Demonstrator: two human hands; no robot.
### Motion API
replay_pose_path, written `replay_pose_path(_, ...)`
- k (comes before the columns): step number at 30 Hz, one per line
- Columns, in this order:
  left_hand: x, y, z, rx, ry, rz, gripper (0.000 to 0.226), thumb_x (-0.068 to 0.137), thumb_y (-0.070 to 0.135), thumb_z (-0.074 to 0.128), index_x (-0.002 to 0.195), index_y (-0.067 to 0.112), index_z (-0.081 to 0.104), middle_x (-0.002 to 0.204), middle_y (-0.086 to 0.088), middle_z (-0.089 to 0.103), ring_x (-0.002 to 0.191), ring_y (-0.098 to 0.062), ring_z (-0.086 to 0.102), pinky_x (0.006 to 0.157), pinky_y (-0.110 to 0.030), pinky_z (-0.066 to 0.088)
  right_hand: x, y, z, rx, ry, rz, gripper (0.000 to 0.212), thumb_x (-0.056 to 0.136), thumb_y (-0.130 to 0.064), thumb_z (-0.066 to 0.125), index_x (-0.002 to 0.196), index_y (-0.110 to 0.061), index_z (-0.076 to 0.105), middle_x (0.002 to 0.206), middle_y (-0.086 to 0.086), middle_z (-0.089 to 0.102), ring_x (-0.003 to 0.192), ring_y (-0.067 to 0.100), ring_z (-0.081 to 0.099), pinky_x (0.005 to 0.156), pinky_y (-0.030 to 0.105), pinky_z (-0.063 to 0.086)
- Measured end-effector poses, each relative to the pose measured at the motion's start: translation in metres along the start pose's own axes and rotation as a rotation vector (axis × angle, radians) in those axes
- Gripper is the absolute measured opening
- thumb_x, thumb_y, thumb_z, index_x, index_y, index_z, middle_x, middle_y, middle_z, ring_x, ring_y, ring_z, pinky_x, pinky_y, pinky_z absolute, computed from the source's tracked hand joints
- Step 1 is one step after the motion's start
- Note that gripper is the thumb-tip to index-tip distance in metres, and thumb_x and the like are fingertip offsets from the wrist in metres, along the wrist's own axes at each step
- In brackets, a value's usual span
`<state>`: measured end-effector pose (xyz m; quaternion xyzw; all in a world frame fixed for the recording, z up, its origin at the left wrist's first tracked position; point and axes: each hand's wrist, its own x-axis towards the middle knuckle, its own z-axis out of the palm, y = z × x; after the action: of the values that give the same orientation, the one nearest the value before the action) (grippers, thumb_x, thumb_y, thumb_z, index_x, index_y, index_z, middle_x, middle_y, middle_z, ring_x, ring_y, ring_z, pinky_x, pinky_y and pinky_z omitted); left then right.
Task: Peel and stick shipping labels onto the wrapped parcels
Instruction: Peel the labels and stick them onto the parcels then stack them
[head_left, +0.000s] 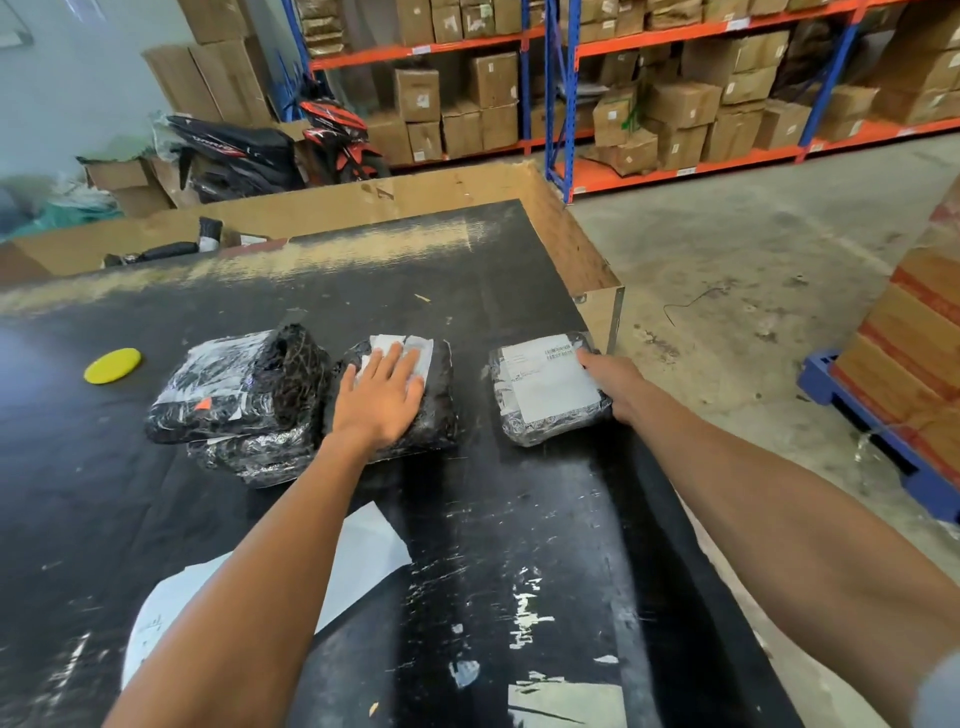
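Left grip (382, 397) lies flat, fingers straight, pressing label (410, 349) onto middle parcel (415, 415) mid-counter. Right grip (615, 376) curls on labelled parcel (545, 387) near counter (467, 545) right edge. Parcels prob. soft, light, slick wrap; hold by sides w/ palm.

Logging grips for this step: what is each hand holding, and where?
Right hand grips the right parcel by its right edge. Left hand holds nothing, pressing a label flat.

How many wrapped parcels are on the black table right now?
3 clearly: the left parcel, possibly stacked on another; the middle parcel under the left hand; the right parcel, gripped by the right hand.
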<state>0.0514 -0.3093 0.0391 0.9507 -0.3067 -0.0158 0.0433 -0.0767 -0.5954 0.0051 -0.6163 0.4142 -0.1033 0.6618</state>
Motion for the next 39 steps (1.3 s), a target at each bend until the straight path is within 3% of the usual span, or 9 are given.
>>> replay_pose_path(2,-0.001,0.0,0.001,0.006,-0.002,-0.004,0.055,0.106,0.043,0.015,0.159,0.033,0.011,0.168,0.007,0.002,0.155,-0.016,-0.001,0.124,-0.049,-0.002,0.032,0.013,0.003,-0.311,-0.003,-0.022,0.071,0.08,-0.065,0.059,0.126,-0.011,0.063,0.132,0.011,0.065,0.115,0.034,0.064,0.103,0.048,0.052)
replay_pose_path(5,-0.002,0.002,0.003,0.034,0.068,-0.036,0.052,0.104,0.044,0.022,0.156,0.037,0.022,0.165,-0.001,0.017,0.153,-0.024,0.01,0.122,-0.054,0.005,0.008,0.01,0.009,-0.69,0.069,-0.119,0.071,0.097,-0.056,0.045,0.147,-0.006,0.042,0.147,0.018,0.048,0.133,0.04,0.048,0.11,0.047,0.042)
replay_pose_path(9,-0.004,0.007,0.001,0.09,0.085,-0.076,0.049,0.104,0.043,0.025,0.152,0.036,0.03,0.146,-0.009,0.036,0.135,-0.031,0.031,0.113,-0.053,0.024,-0.019,0.019,0.008,-0.754,0.106,-0.183,0.062,0.104,-0.047,0.032,0.152,-0.007,0.031,0.151,0.021,0.042,0.137,0.041,0.043,0.11,0.049,0.04)
replay_pose_path(16,-0.035,0.009,0.009,-0.131,0.107,-0.083,0.051,0.106,0.045,0.026,0.154,0.03,0.032,0.161,-0.006,0.028,0.151,-0.027,0.018,0.122,-0.053,0.002,-0.077,0.041,0.019,-0.861,0.242,-0.474,0.049,0.101,-0.028,0.046,0.148,-0.018,0.042,0.16,0.01,0.029,0.148,0.032,0.023,0.119,0.05,0.021)
replay_pose_path(22,-0.119,-0.017,0.021,-0.452,0.282,0.145,0.036,0.102,0.021,0.05,0.136,0.014,0.06,0.145,-0.006,0.053,0.136,-0.023,0.046,0.114,-0.039,0.034,-0.139,0.065,0.074,-0.578,-0.056,-0.712,0.025,0.1,-0.02,0.053,0.122,-0.021,0.065,0.123,0.001,0.061,0.113,0.02,0.057,0.102,0.037,0.044)
replay_pose_path(28,-0.185,-0.093,0.017,-0.596,0.315,-0.025,0.033,0.092,-0.007,0.05,0.103,0.011,0.076,0.103,-0.001,0.076,0.099,-0.012,0.069,0.096,-0.035,0.053,-0.204,0.08,0.153,-0.47,-0.433,-0.574,0.014,0.098,-0.02,0.06,0.103,-0.022,0.073,0.092,-0.004,0.073,0.077,0.007,0.066,0.069,0.015,0.049)
replay_pose_path(30,-0.205,-0.131,0.014,-0.603,0.293,-0.108,0.036,0.089,-0.011,0.049,0.099,0.009,0.077,0.102,-0.003,0.076,0.101,-0.018,0.07,0.095,-0.032,0.052,-0.223,0.084,0.187,-0.486,-0.529,-0.49,0.011,0.096,-0.022,0.063,0.1,-0.02,0.074,0.092,-0.002,0.073,0.07,0.003,0.067,0.063,0.012,0.049)
replay_pose_path(33,-0.231,-0.174,0.017,-0.576,0.255,-0.218,0.036,0.089,-0.007,0.049,0.105,0.011,0.076,0.112,-0.004,0.074,0.111,-0.024,0.066,0.092,-0.026,0.045,-0.245,0.095,0.235,-0.503,-0.58,-0.403,0.011,0.095,-0.026,0.063,0.095,-0.02,0.073,0.093,0.002,0.076,0.078,0.01,0.071,0.084,0.037,0.06)
replay_pose_path(39,-0.25,-0.212,0.056,-0.418,0.021,-0.347,0.045,0.102,0.043,0.046,0.146,0.033,0.046,0.163,-0.001,0.029,0.153,-0.023,0.02,0.122,-0.052,0.009,-0.265,0.107,0.291,-0.58,-0.425,-0.301,0.037,0.092,-0.033,0.065,0.093,0.002,0.075,0.097,0.018,0.076,0.101,0.032,0.068,0.09,0.046,0.056)
